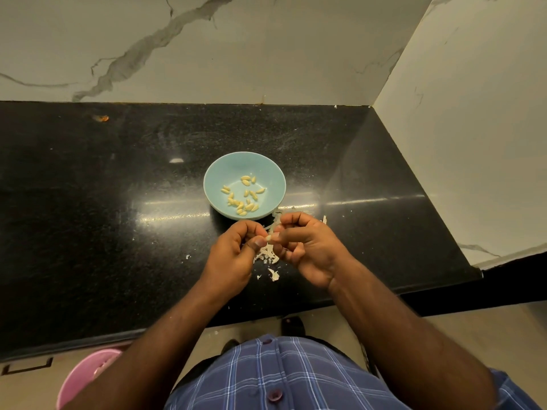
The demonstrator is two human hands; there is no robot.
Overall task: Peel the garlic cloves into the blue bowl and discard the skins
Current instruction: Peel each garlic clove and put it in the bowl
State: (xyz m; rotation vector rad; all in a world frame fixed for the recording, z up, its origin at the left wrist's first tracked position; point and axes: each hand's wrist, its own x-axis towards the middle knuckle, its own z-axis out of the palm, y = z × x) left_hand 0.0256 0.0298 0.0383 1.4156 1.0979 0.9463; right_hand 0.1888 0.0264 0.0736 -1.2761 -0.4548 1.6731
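Observation:
A light blue bowl (219, 176) stands on the black counter and holds several peeled garlic cloves (243, 193). Just in front of it my left hand (233, 255) and my right hand (307, 247) meet above the counter. Both pinch one small garlic cloves piece, a pale clove (269, 238), between thumbs and fingertips. Thin skin (273, 224) sticks up from the clove between my hands. A heap of loose garlic skins (268, 255) lies on the counter right under my hands.
The black stone counter (118, 202) ends at marble walls behind and to the right. Skin scraps (273, 275) lie near its front edge. A pink bin (85, 377) stands on the floor at the lower left, partly behind my left arm.

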